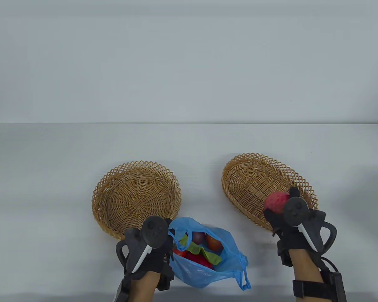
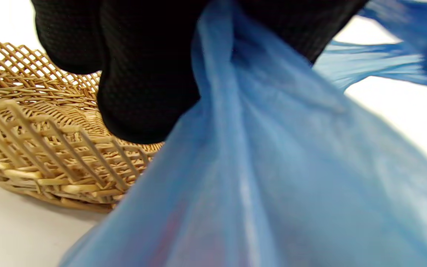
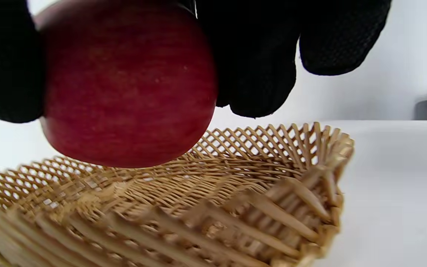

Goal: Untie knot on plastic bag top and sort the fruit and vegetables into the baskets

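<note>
Blue plastic bag (image 1: pixel 208 267), thin and soft, sits at the near edge of a white table (image 1: pixel 50 151), its mouth already open. Inside lie several pieces of produce: something dark purple and round, an orange-red one, red pieces and a green leafy piece; exact kinds are hard to tell. The left hand (image 1: pixel 148 248) pinches the bag's left rim, fingers curled round a fold of film, holding the mouth open. A loose handle loop trails at the bag's lower right.

The right hand (image 1: pixel 289 217) grips a red apple (image 1: pixel 276 202) from above, fingers and thumb wrapped round its sides, just over the near rim of the right wicker basket (image 1: pixel 255 176). The wrist view shows the apple clear of the weave, not yet set down. A second wicker basket, the left basket (image 1: pixel 135 198), lies just behind the left hand and looks unfilled.

Judging by looks, the apple is firm, smooth and moderately heavy, so a wrap round its widest part suits it, and it should be lowered rather than dropped, to avoid bruising. The bag film is limp and slippery, best held by a gathered fold at the rim. The leafy piece probably wants a gentle pinch.
</note>
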Motion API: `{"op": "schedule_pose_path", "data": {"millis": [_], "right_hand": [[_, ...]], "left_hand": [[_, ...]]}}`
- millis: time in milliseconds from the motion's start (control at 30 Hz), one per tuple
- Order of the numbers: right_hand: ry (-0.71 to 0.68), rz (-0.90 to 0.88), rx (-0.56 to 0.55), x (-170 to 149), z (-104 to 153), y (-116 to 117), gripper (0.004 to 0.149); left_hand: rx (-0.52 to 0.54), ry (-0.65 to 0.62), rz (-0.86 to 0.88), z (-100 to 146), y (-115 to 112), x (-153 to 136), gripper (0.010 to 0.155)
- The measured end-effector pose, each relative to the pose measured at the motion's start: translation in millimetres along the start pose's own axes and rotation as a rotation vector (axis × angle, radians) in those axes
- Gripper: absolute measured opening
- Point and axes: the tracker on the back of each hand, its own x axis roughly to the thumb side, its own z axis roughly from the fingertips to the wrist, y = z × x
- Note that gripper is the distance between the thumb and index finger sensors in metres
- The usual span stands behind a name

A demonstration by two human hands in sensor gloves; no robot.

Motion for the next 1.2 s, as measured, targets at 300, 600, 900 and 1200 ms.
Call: {"op": "schedule_pose_path", "data": {"millis": [300, 600, 900, 1200], "right_hand": [[0.002, 0.136, 0.123, 3, -6, 22, 0.100], [-0.001, 0.045, 0.043, 5, 0, 4, 0.093], [-0.310, -0.060, -0.379, 47, 58, -60, 0.055], [-0.873, 0.035, -0.235, 125, 125, -25, 0.047]], "left_hand": [[-0.001, -0.016, 0.027, 0, -1, 1, 0.043], [-0.004, -0.026, 0.046, 0, -1, 1, 0.043], [0.013, -0.042, 0.065, 2, 1, 3, 0.043], [-0.005, -0.058, 0.104, 2, -1, 4, 0.043]]}}
